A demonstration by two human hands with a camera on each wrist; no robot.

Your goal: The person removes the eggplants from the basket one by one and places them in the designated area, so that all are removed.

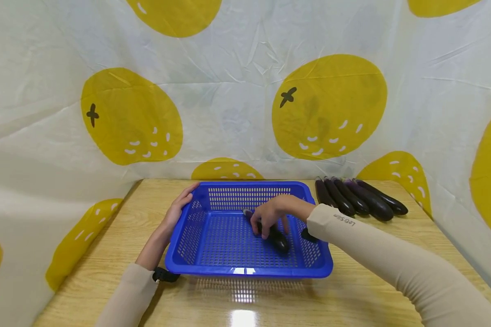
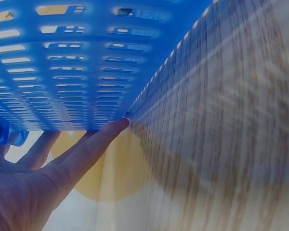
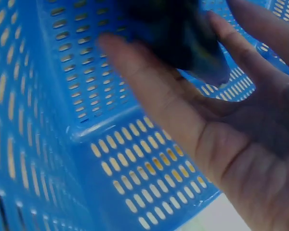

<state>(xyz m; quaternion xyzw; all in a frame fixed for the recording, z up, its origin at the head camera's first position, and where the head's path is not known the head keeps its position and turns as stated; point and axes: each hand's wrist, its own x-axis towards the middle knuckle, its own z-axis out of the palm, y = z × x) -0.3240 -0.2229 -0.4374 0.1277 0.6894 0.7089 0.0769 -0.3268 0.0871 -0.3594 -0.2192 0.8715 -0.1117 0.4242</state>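
A blue perforated plastic basket [image 1: 249,272] stands on the wooden table. Along its left side lies my left hand [image 1: 177,209], its fingertips by the far left corner of the rim. In the left wrist view, that hand's fingers [image 2: 94,149] stretch straight against the outer wall. My right hand [image 1: 270,213] reaches down into the basket and grips a dark purple eggplant [image 1: 280,243] near its middle. The eggplant slants over the basket floor, stem end away from me. From the right wrist, the eggplant [image 3: 176,33] shows between the thumb and fingers, dark and blurred.
Several more eggplants [image 1: 374,204] lie side by side on the table [image 1: 364,272], behind the basket's right side. A white cloth [image 1: 237,118] with big yellow fruit prints hangs along the table's back and sides. Black bands sit at both wrists.
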